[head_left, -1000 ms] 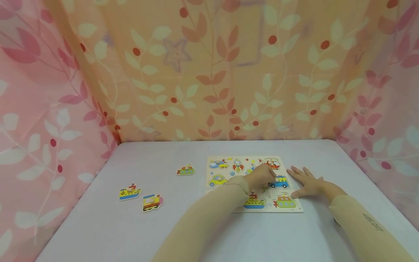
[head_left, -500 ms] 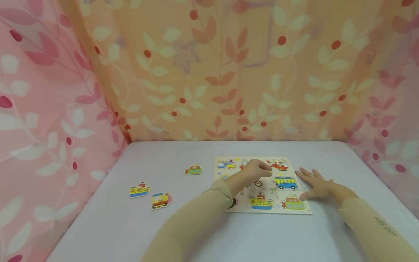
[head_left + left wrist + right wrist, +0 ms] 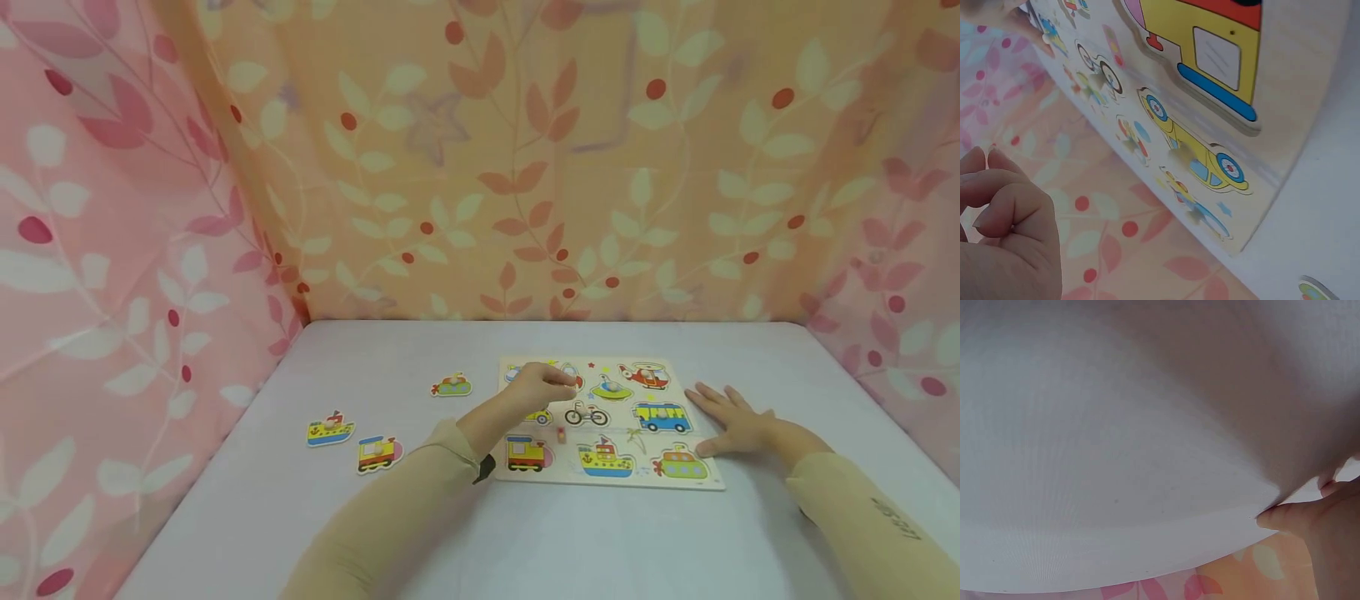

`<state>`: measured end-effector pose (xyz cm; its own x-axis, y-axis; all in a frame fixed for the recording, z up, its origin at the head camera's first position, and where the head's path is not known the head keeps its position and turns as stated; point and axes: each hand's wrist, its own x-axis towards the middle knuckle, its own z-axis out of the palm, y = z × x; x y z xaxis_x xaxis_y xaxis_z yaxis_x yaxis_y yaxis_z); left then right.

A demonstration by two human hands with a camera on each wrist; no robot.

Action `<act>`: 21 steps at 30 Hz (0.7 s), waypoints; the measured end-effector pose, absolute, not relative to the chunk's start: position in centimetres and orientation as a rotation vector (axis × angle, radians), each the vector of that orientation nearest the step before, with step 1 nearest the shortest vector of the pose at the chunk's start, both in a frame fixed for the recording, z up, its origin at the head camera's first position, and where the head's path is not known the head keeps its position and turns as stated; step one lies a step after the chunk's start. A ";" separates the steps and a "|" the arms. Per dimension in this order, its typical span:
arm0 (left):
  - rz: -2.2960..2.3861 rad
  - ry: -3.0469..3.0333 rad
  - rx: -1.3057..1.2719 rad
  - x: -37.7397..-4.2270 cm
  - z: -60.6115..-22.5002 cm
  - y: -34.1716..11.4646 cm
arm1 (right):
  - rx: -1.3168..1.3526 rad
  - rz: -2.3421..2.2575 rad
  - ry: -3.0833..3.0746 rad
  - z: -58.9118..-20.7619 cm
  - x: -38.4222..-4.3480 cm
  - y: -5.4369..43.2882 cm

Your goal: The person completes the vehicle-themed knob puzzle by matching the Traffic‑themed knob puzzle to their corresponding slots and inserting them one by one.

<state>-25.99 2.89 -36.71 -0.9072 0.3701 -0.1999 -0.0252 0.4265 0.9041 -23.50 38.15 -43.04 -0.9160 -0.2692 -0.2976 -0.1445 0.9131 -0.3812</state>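
Note:
A wooden knob puzzle board [image 3: 566, 472] lies on the table. My left hand [image 3: 531, 393] hovers over its left half, fingers loosely curled and holding nothing, hiding part of the yellow car [image 3: 1197, 150]. My right hand [image 3: 738, 423] rests with spread fingers at the board's right edge. Knobbed pieces such as the bus [image 3: 662, 417], bicycle [image 3: 587, 414] and helicopter [image 3: 646, 377] sit in the upper rows. Along the bottom row, the train [image 3: 527, 454], ship [image 3: 606, 459] and submarine [image 3: 681, 464] recesses show pictures without knobs.
Three loose pieces lie left of the board: a submarine piece [image 3: 452, 385], a ship piece [image 3: 328, 430] and a train piece [image 3: 378, 454]. Flowered curtains [image 3: 420, 183] stand behind and at both sides of the white table [image 3: 570, 542].
My left hand has left the bus piece and moved left across the board, uncovering the bicycle and the bottom row. The right hand stays by the board's edge. The head view has shifted slightly.

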 end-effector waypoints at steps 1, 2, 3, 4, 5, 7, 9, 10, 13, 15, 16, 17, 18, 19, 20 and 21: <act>1.475 2.318 0.289 -25.9 -36.7 2.7 | -0.305 -0.508 2.728 -43.0 -23.5 38.2; 1.474 2.321 0.286 -25.8 -36.7 2.4 | -0.312 -0.510 2.728 -43.0 -23.5 38.2; 1.471 2.325 0.285 -25.6 -36.8 2.3 | -0.317 -0.510 2.728 -43.1 -23.5 38.3; 1.471 2.329 0.286 -25.5 -36.8 2.1 | -0.324 -0.515 2.726 -43.1 -23.6 38.3; 1.466 2.336 0.294 -25.4 -36.9 1.9 | -0.326 -0.521 2.724 -43.1 -23.6 38.4; 1.467 2.340 0.307 -25.2 -37.0 1.7 | -0.330 -0.535 2.720 -43.3 -23.6 38.6; 1.478 2.328 0.310 -25.0 -37.0 1.4 | -0.313 -0.538 2.717 -43.5 -23.7 38.8; 1.482 2.320 0.306 -24.9 -37.0 1.2 | -0.313 -0.545 2.718 -43.7 -23.8 38.9; 1.489 2.306 0.283 -24.6 -37.0 0.7 | -0.310 -0.543 2.727 -44.1 -23.9 39.2; 1.485 2.305 0.264 -24.3 -37.0 0.3 | -0.328 -0.548 2.732 -44.2 -23.9 39.3; 1.478 2.308 0.255 -24.3 -37.1 0.1 | -0.338 -0.549 2.736 -44.3 -24.0 39.3; 1.475 2.311 0.247 -24.2 -37.1 -0.2 | -0.332 -0.544 2.736 -44.4 -24.0 39.3; 1.476 2.309 0.244 -24.1 -37.2 -0.5 | -0.335 -0.548 2.735 -44.4 -24.0 39.3; 1.476 2.307 0.250 -24.0 -37.2 -0.8 | -0.335 -0.548 2.734 -44.4 -24.0 39.3; 1.476 2.307 0.255 -24.0 -37.1 -1.1 | -0.339 -0.552 2.733 -44.3 -24.0 39.2; 1.478 2.305 0.265 -23.9 -37.1 -1.4 | -0.330 -0.546 2.731 -44.2 -23.9 39.1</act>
